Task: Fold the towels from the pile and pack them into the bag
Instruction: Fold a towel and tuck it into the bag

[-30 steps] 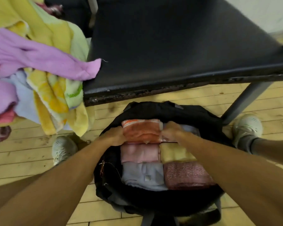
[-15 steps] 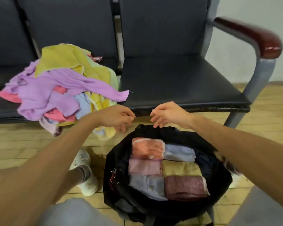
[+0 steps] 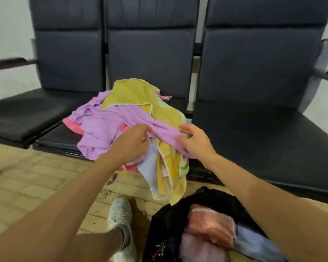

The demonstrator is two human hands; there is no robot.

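A loose pile of towels lies on the middle bench seat, spilling over its front edge: a yellow towel (image 3: 133, 93) on top, a purple towel (image 3: 104, 129) beneath it, with pink, pale blue and yellow patterned ones hanging down. My left hand (image 3: 133, 142) pinches the purple towel near its middle. My right hand (image 3: 195, 140) grips the same towel's right end, thumb on top. The black bag (image 3: 159, 224) stands open on the floor at lower right, holding folded towels: an orange one (image 3: 210, 224), a pink one (image 3: 201, 250) and a pale blue one (image 3: 254, 241).
The black bench has a bare right seat (image 3: 254, 138) and left seat (image 3: 17, 114), with armrests at both ends. The floor is wooden planks (image 3: 36, 182). My white shoe (image 3: 121, 214) stands just left of the bag.
Both hands left the folded towels in the bag, rose to the pile and took hold of the purple towel. The view tilted up toward the bench.
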